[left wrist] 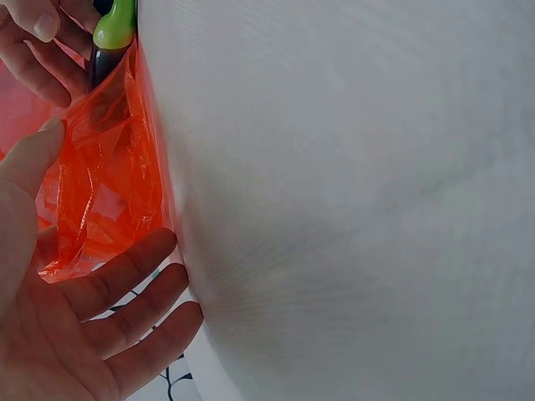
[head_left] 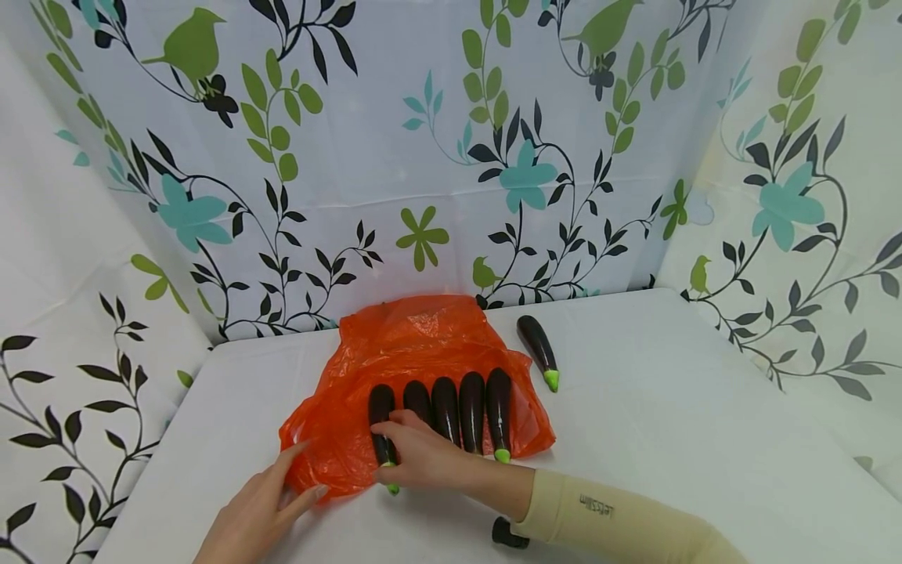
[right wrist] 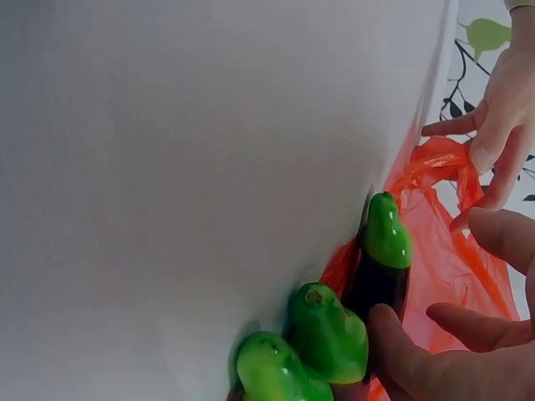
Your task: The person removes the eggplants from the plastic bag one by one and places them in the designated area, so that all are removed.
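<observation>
In the head view, several dark eggplants with green stem ends lie side by side on an orange-red plastic bag (head_left: 331,450). My right hand (head_left: 426,454) is over the leftmost eggplant (head_left: 381,403). In the right wrist view the thumb (right wrist: 393,334) touches that eggplant's dark body just below its green cap (right wrist: 387,238), while the other fingers are spread apart beside it. My left hand (head_left: 257,501) is at the bag's front left edge, fingers extended and spread, thumb toward the bag. The left wrist view shows this hand (left wrist: 75,326) with nothing gripped.
A separate eggplant (head_left: 539,352) lies on the white tabletop (head_left: 648,407), beyond the bag's right side. A small black object (head_left: 509,533) is near the right forearm. A patterned curtain (head_left: 416,157) hangs behind and along both sides of the table.
</observation>
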A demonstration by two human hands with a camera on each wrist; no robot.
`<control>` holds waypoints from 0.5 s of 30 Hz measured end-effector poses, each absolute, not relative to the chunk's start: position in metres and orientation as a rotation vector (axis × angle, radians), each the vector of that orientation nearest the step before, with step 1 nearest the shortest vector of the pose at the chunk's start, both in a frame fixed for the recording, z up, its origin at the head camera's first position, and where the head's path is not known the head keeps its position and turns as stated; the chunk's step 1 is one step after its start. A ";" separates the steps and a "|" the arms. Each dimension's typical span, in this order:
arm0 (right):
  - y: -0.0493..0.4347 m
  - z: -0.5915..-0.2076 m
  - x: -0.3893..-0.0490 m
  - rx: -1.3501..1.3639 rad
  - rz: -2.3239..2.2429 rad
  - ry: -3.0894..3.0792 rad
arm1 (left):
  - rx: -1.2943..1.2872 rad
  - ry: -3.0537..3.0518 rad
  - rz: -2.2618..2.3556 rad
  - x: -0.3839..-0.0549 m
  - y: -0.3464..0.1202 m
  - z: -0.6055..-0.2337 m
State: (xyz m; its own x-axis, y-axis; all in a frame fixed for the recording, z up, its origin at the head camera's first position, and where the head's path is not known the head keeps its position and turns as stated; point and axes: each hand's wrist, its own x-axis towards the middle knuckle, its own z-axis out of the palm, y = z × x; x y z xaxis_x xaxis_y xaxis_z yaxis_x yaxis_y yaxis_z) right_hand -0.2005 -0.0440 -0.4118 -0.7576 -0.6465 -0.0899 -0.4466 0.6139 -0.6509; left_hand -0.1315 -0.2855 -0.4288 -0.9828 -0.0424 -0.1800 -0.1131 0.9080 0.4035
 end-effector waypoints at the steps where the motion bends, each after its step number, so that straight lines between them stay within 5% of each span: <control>1: -0.045 -0.412 -0.200 -0.870 -0.887 2.525 | -0.120 2.903 0.630 -0.131 -0.286 -0.429; 15: -0.056 -0.417 -0.197 -0.815 -0.811 2.527 | -0.124 2.911 0.628 -0.131 -0.287 -0.430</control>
